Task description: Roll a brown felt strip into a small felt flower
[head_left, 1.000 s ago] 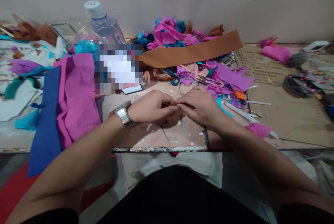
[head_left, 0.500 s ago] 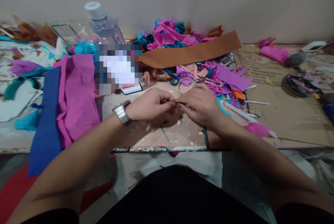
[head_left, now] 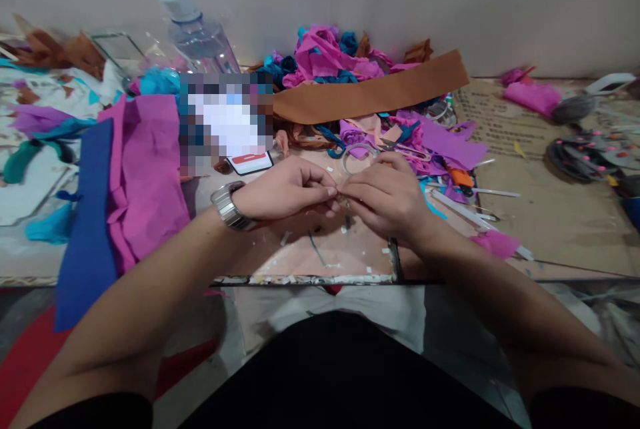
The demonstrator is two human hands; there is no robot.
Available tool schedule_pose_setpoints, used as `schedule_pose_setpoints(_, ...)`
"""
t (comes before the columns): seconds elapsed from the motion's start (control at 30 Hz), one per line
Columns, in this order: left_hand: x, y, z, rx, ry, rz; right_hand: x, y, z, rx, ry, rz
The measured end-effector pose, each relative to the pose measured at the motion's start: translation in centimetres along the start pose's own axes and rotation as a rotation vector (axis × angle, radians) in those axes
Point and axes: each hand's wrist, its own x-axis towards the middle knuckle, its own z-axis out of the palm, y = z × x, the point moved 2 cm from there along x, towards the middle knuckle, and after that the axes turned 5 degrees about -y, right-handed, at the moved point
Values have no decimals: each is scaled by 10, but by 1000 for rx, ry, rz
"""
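Over the middle of the worktable (head_left: 300, 262), my left hand (head_left: 290, 190) and my right hand (head_left: 387, 195) meet fingertip to fingertip. Both are closed in a pinch. Whatever sits between the fingertips is too small to make out. Just beyond my right hand lie a clear tape ring (head_left: 359, 157) and a pair of small scissors (head_left: 405, 149). A phone (head_left: 251, 161), partly blurred out, rests behind my left hand. Small white scraps and a thin dark strip (head_left: 317, 249) lie on the tabletop below the hands.
A brown paper strip (head_left: 370, 95) crosses a heap of pink, purple and blue crepe paper (head_left: 320, 55). On the left hang blue (head_left: 90, 215) and pink sheets (head_left: 150, 175), near a water bottle (head_left: 200, 35). White sticks (head_left: 460, 212) and a pincushion (head_left: 575, 155) lie right.
The whole view has shifted slightly. My hands stay together at the fingertips, with small finger movements, and my right fingers look a little more curled.
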Motion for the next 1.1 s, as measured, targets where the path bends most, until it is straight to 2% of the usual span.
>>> schedule_pose_setpoints(0.13,1,-2,-2,132,77,28,2,-1,1,5,10,1)
schedule_pose_setpoints(0.33,0,0,0,478,218,53,7,-1,2,5,-10,62)
schedule_pose_setpoints(0.53,-2,1,7,795,387,157,9,-3,4,29,82,153)
schedule_pose_setpoints(0.77,-1,-3,14,1004,438,305,12,-2,3,223,95,201)
schedule_pose_setpoints(0.9,-1,-6,17,1095,434,337,14,2,3,293,62,195)
schedule_pose_setpoints(1.1,0,-8,20,1081,409,379,16,3,1,417,23,214)
